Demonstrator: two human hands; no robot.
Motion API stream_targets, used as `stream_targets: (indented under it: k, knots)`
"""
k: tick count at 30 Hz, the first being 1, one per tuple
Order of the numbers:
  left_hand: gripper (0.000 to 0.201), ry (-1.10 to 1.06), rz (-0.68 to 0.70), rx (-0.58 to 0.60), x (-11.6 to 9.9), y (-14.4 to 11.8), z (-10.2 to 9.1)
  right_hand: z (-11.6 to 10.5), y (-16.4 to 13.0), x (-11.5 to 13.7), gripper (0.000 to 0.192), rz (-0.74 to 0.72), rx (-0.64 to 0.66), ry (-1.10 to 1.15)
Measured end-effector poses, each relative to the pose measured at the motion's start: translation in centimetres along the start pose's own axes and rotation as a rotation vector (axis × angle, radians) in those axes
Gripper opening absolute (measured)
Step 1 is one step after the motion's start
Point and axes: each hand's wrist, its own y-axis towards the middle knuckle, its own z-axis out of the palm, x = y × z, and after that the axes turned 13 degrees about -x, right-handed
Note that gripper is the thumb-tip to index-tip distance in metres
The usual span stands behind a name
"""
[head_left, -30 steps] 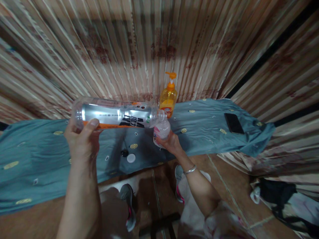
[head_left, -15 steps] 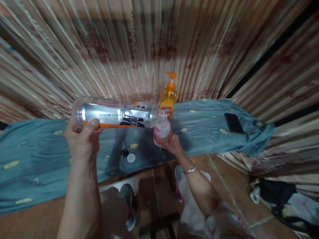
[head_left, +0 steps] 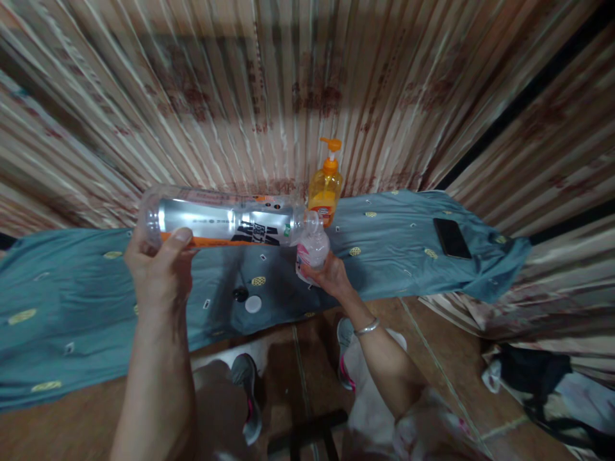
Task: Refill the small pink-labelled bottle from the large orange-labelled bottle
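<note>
My left hand is closed around the base end of a large clear plastic bottle with a silver, black and orange label. The bottle lies almost level in the air, its neck pointing right. Its mouth meets the top of a small clear bottle with pinkish markings, which my right hand grips from the right side. Whether liquid passes between them I cannot tell. On the cloth below lie a black cap and a white cap, side by side.
An orange pump bottle stands just behind the small bottle, near the curtain. To the right a black phone rests on the blue-green cloth. Dark bags or clothes lie low at the right.
</note>
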Motion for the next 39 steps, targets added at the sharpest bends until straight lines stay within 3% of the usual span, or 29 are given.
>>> stream_targets:
  k: [16,39]
  knots:
    - [0.091,0.010,0.024,0.054,0.17,-0.04,-0.19,-0.35,-0.05,0.41,0.063,0.007,0.010,-0.014]
    - [0.097,0.030,0.007,0.027,-0.06,-0.17,-0.07,-0.01,-0.05,0.04,0.064,-0.005,-0.003,-0.001]
